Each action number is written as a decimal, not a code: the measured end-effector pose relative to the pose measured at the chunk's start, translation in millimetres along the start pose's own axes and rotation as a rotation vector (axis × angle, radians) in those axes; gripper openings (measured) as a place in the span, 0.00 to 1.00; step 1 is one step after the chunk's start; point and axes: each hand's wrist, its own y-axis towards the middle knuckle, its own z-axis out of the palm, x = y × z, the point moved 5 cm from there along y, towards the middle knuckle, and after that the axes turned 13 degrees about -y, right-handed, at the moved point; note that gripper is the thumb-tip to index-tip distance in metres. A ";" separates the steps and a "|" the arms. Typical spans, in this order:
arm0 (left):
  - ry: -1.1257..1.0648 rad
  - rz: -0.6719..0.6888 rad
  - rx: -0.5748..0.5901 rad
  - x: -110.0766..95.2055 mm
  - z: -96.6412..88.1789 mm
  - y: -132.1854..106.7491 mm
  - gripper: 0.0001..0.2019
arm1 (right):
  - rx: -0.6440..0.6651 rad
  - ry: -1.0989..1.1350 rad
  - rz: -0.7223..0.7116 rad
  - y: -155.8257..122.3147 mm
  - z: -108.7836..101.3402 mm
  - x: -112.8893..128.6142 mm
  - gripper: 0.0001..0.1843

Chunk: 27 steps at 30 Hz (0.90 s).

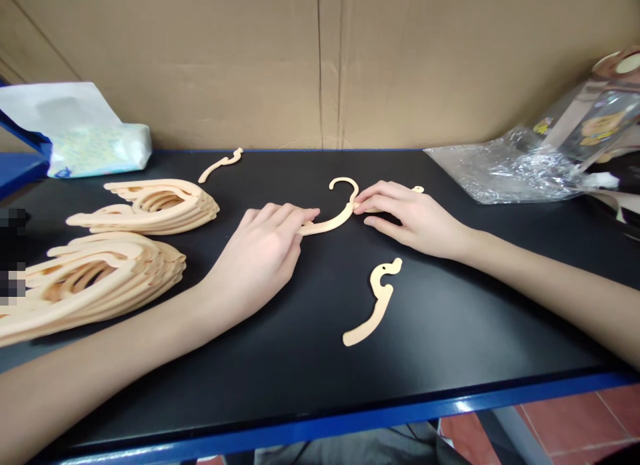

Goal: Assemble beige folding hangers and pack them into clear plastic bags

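A cream plastic clothes hanger (327, 224) with a curved hook lies on the black table in front of me. My left hand (265, 241) is closed over the outer end of its left arm. My right hand (407, 215) pinches at the base of the hook, where the parts meet. The tip of a cream piece (418, 189) shows behind my right knuckles; the rest is hidden. Nearer to me a loose curved hanger arm (373, 308) lies flat. A second loose hanger arm (220, 163) lies farther back on the left.
Two stacks of cream hanger parts, a rear stack (195, 215) and a front stack (160, 268), lie at the left. Behind them sits a tissue pack (100, 151). Clear plastic bags (505, 165) cover the back right. A cardboard wall (240, 71) rises behind the blue-edged table (280, 375).
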 end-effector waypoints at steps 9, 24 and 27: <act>0.122 0.030 -0.016 -0.5 -0.9 0.4 0.16 | 0.025 0.029 -0.140 -1.3 -2.5 12.4 0.16; -0.006 0.049 0.067 -1.0 4.8 0.7 0.23 | 0.062 0.100 -0.262 -3.9 -2.9 41.5 0.31; 0.022 -0.001 0.045 0.7 1.6 2.4 0.21 | 0.040 0.072 -0.260 -4.3 -3.8 41.0 0.32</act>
